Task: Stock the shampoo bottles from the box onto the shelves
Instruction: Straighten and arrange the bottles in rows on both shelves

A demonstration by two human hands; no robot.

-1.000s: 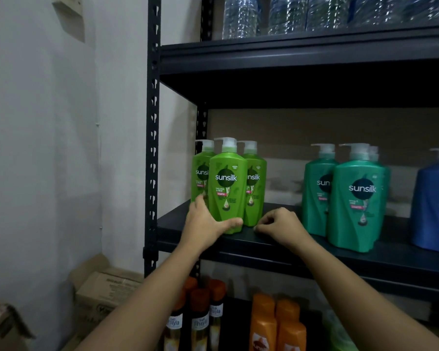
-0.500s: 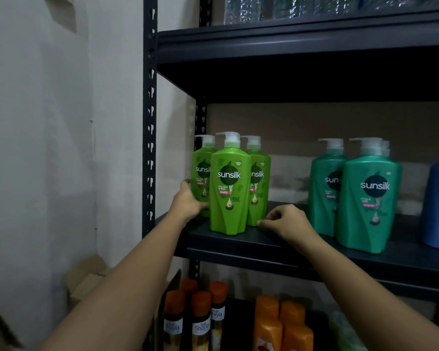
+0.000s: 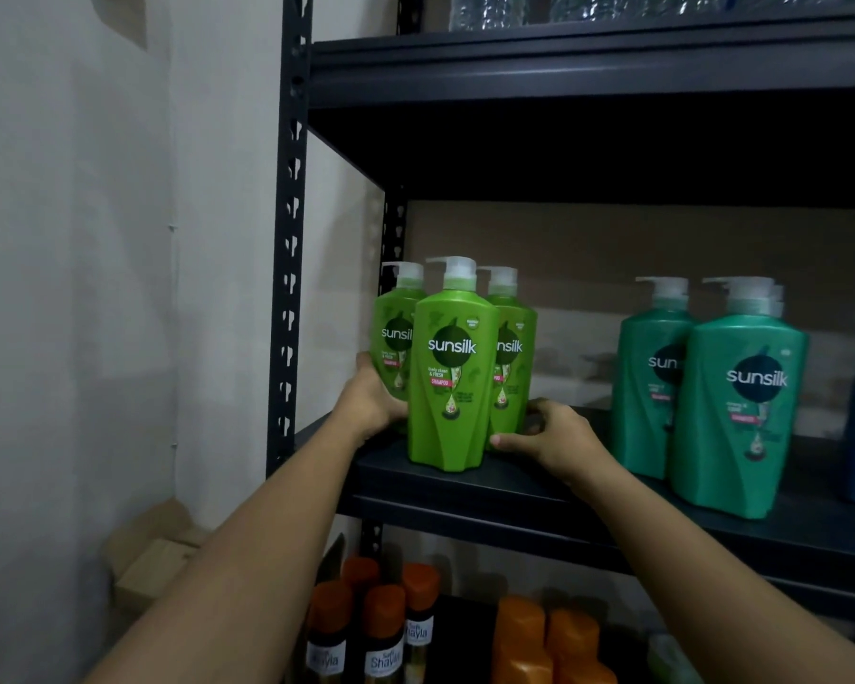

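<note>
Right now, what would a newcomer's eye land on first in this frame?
Three bright green Sunsilk bottles clustered at the middle shelf's left end, with the left hand and right hand on the back two. To their right stand teal Sunsilk bottles.

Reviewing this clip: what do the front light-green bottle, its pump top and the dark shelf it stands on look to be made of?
Front light-green bottle: probably moulded plastic, opaque, satin sheen, with a printed label. Its pump top: pale, slightly translucent plastic, by the look. Dark shelf: likely painted metal, matte dark grey, judging by the slotted upright post and thin folded edge; the board itself could be something else.
</note>
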